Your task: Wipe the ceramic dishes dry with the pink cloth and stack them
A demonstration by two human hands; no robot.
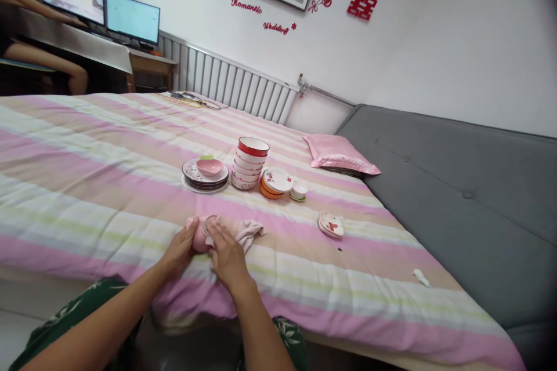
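Near the bed's front edge my left hand point(181, 248) grips a small pink bowl point(199, 240) by its side. My right hand point(227, 254) presses a pale pink cloth point(248, 234) against that bowl, and the cloth's loose end trails to the right over the bedspread. Behind my hands stand a stack of plates point(205, 183) with a pink dish point(209, 167) on top and a tall stack of white bowls point(246, 171) topped by a red-rimmed one. My palms and parts of the bowl are hidden.
Orange bowls point(270, 192) under a patterned plate point(278, 179), small white dishes point(299, 191) and squarish dishes point(331, 225) sit to the right. Farther off lie a pink pillow point(342, 152), cables point(194, 98) and a small white object point(420, 277). Another person point(43, 40) sits at monitors.
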